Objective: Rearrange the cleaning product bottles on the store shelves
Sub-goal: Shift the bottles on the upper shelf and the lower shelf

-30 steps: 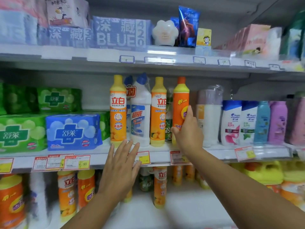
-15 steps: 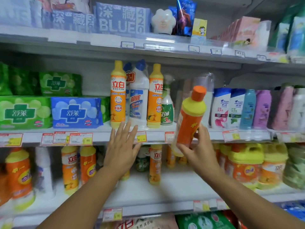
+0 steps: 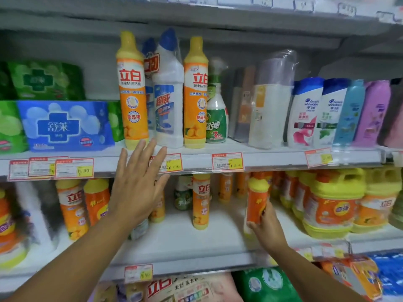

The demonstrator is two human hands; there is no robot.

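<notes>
Gripping the orange bottle (image 3: 256, 203) around its lower body, the right hand (image 3: 269, 229) has fingers wrapped on the label and holds it upright over the lower shelf (image 3: 185, 243), base just above or touching the board; which, I cannot tell. The left hand (image 3: 137, 190) is spread flat and empty, fingers splayed in front of the upper shelf edge (image 3: 196, 162) and its price tags, holding nothing.

To finish the placement well, the bottle should go down straight, base flat, in the open gap between the lone yellow-capped bottle (image 3: 201, 201) and the big handled jugs (image 3: 335, 201) at the right, label turned outward, and the grip should loosen only once it stands by itself. The row behind looks crowded, so a gentle push back would avoid toppling neighbours.

Half a second earlier the same bottle was tilted in the air at the level of the upper shelf; a second ago it stood up there beside the green spray bottle (image 3: 217, 118), where a gap now shows
</notes>
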